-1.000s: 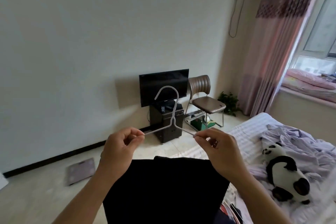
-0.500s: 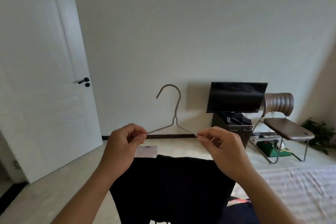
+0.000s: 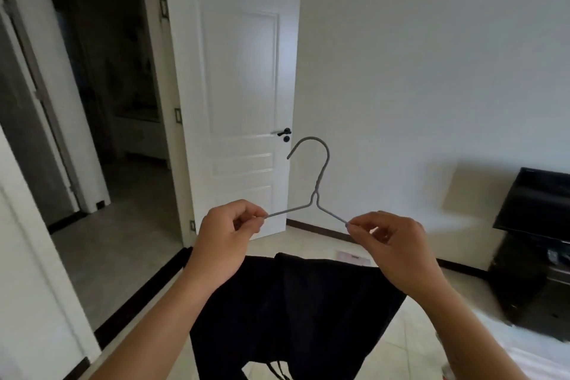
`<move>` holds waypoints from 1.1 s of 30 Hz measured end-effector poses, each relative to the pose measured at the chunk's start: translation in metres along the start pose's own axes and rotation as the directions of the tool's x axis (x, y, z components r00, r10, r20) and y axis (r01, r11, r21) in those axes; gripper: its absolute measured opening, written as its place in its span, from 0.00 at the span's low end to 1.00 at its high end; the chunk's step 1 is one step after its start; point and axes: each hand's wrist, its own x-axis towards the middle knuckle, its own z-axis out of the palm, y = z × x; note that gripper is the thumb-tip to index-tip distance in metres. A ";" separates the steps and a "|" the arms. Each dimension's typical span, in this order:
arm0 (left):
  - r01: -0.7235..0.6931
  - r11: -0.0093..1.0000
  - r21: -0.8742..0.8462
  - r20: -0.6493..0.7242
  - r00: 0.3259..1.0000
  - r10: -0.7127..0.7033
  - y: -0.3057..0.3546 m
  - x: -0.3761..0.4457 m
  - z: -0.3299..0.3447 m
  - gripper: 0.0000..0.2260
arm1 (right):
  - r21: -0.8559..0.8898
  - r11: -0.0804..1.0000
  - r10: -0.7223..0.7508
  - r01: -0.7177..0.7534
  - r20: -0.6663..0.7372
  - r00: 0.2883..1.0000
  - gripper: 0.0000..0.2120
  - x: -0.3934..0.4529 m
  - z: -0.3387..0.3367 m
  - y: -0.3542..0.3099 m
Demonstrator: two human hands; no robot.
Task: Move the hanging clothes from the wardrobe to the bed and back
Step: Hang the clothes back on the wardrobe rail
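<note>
I see the grey hanger (image 3: 314, 194) upright at chest height, dark garment (image 3: 296, 311) draped below, my left hand (image 3: 225, 244) and right hand (image 3: 391, 250) pinching its two ends, before a white door (image 3: 240, 86).

Soft, even daylight fills the room, and the white wall (image 3: 431, 71) is bright without glare. The doorway (image 3: 92, 86) on the left is dim. The wide lens bends the door frame, and the television (image 3: 536, 200) at the right edge is smeared.
</note>
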 end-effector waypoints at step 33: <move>0.595 0.694 0.405 -0.745 0.655 -0.127 -0.153 -0.086 -0.419 0.08 | 0.512 0.723 -0.689 0.464 0.589 0.422 0.04 0.117 0.440 -0.315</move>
